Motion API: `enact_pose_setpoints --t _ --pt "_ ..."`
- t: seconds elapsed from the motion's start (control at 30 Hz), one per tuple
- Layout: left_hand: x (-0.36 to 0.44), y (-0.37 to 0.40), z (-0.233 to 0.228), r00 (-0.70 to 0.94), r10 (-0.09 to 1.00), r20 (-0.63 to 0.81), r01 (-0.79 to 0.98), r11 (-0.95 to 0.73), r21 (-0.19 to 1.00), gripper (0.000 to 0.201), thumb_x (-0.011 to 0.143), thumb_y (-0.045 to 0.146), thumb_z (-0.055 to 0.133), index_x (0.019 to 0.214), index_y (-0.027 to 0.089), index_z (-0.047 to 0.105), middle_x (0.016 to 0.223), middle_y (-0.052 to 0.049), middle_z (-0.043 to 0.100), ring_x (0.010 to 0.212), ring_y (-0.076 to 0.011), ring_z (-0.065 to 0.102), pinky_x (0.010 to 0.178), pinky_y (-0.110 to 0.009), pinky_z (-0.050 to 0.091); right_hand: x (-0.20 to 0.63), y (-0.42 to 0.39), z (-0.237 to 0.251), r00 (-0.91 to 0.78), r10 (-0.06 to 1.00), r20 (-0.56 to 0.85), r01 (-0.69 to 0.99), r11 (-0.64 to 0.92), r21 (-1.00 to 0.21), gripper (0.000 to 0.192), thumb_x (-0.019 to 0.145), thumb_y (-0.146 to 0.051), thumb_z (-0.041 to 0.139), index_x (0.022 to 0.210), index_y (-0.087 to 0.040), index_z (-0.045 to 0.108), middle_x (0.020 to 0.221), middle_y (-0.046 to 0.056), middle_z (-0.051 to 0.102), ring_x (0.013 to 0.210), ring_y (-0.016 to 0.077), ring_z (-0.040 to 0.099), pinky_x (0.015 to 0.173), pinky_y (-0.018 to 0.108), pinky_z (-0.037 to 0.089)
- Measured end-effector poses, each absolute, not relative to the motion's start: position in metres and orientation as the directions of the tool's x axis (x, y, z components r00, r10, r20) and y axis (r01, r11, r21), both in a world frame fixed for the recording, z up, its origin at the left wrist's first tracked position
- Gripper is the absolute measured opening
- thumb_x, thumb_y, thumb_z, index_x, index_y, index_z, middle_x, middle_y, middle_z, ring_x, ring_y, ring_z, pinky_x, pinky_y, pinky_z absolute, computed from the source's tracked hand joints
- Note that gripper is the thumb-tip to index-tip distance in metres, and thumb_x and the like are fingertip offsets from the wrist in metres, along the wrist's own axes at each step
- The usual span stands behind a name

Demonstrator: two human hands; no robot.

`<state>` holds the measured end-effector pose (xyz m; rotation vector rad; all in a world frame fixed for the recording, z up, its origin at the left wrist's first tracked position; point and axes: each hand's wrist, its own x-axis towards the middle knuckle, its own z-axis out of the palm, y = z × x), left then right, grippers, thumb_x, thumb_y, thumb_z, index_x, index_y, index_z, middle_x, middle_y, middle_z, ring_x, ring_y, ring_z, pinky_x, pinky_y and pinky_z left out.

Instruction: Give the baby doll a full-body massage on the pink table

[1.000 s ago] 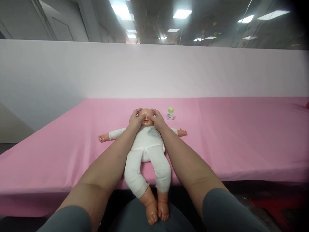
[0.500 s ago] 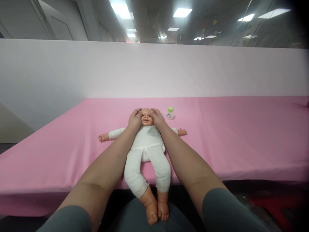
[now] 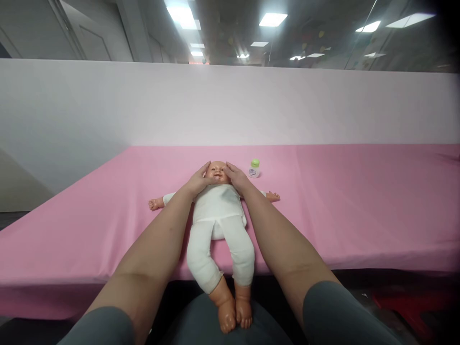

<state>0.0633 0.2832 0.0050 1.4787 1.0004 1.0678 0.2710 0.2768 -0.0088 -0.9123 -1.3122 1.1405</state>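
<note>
A baby doll (image 3: 218, 206) with a white cloth body lies on its back, feet toward me and arms spread sideways. My left hand (image 3: 200, 181) cups one side of its head, the thumb reaching across near the mouth and chin. Against the opposite side of the head, my right hand (image 3: 236, 177) curves with its fingers near the eye and temple. The head is held between both hands. Just beyond my right hand stands a small clear bottle (image 3: 254, 169) with a green cap and a printed label.
A pink padded table (image 3: 345, 206) carries the doll, whose lower legs hang past the front edge over my lap. Behind it rises a white partition (image 3: 230, 105) with glass above. A red object (image 3: 413, 306) is on the floor at lower right.
My left hand has turned outward and lower, its thumb now across the doll's mouth and chin. More of the face shows. My right hand has barely moved.
</note>
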Motion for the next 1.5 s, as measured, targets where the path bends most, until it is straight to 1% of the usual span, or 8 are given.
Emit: enact_pose_setpoints --t 0.1,0.23,0.43,0.63,0.83,1.07,1.37,1.5 --pt "0.057 0.280 0.007 0.264 0.958 0.110 0.173 -0.159 0.972 0.125 0.063 0.049 0.096 0.168 0.028 0.031 0.158 -0.016 0.053 0.136 -0.0372 0.059 0.107 -0.045 0.054 0.279 0.273 -0.010 -0.160 0.960 0.230 -0.010 0.232 -0.973 0.111 0.071 -0.056 0.090 0.164 -0.025 0.037 0.165 0.009 0.046 0.146 0.0312 0.050 0.117 0.043 0.048" --pt "0.060 0.285 0.004 0.161 0.967 0.198 0.312 -0.240 0.919 0.111 0.068 0.052 0.092 0.162 0.020 0.044 0.154 -0.017 0.057 0.136 -0.0357 0.060 0.110 -0.042 0.051 0.282 0.270 -0.011 -0.166 0.960 0.226 0.130 0.249 -0.960 0.126 0.062 -0.054 0.096 0.167 -0.031 0.029 0.158 0.009 0.054 0.137 0.0314 0.060 0.110 0.045 0.053" --pt "0.065 0.289 0.004 0.138 0.950 0.279 0.472 -0.311 0.825 0.077 0.077 0.055 0.082 0.143 0.019 0.065 0.139 -0.012 0.070 0.125 -0.0338 0.067 0.108 -0.041 0.052 0.276 0.270 -0.006 -0.037 0.963 0.268 0.347 0.264 -0.900 0.083 0.071 -0.064 0.087 0.142 -0.030 0.063 0.130 0.007 0.074 0.117 0.0290 0.070 0.102 0.043 0.055" --pt "0.067 0.284 0.008 0.163 0.943 0.290 0.495 -0.332 0.803 0.065 0.079 0.061 0.076 0.130 0.020 0.072 0.122 -0.008 0.078 0.111 -0.0301 0.072 0.099 -0.038 0.054 0.272 0.270 -0.005 -0.022 0.958 0.287 0.428 0.268 -0.863 0.061 0.075 -0.069 0.081 0.120 -0.029 0.074 0.118 0.005 0.078 0.109 0.0278 0.072 0.095 0.039 0.056" --pt "0.067 0.284 0.007 0.147 0.948 0.283 0.538 -0.317 0.781 0.060 0.083 0.064 0.070 0.126 0.022 0.073 0.117 -0.006 0.079 0.106 -0.0286 0.072 0.098 -0.037 0.053 0.270 0.272 -0.005 0.015 0.957 0.289 0.464 0.249 -0.850 0.056 0.079 -0.070 0.077 0.115 -0.028 0.076 0.113 0.005 0.079 0.104 0.0280 0.073 0.090 0.039 0.056" --pt "0.067 0.286 0.006 0.110 0.956 0.272 0.503 -0.290 0.815 0.056 0.087 0.061 0.066 0.126 0.021 0.074 0.120 -0.008 0.079 0.110 -0.0301 0.071 0.093 -0.037 0.054 0.272 0.271 -0.005 -0.009 0.954 0.299 0.440 0.272 -0.856 0.056 0.085 -0.071 0.069 0.122 -0.030 0.075 0.119 0.004 0.078 0.110 0.0279 0.071 0.096 0.040 0.055" --pt "0.069 0.302 -0.009 0.058 0.961 0.272 0.301 -0.276 0.913 0.055 0.087 0.062 0.063 0.117 0.017 0.078 0.114 -0.011 0.080 0.112 -0.0310 0.071 0.100 -0.042 0.054 0.276 0.276 -0.009 -0.072 0.953 0.295 0.350 0.301 -0.887 0.051 0.099 -0.061 0.055 0.139 -0.031 0.068 0.136 0.002 0.073 0.128 0.0260 0.066 0.112 0.043 0.049" --pt "0.071 0.304 -0.012 0.063 0.971 0.232 0.216 -0.240 0.946 0.054 0.095 0.060 0.053 0.115 0.016 0.077 0.116 -0.013 0.079 0.106 -0.0272 0.073 0.097 -0.039 0.056 0.275 0.279 -0.012 -0.050 0.959 0.280 0.282 0.282 -0.917 0.050 0.102 -0.058 0.052 0.138 -0.028 0.069 0.137 0.003 0.072 0.128 0.0249 0.066 0.113 0.041 0.049"
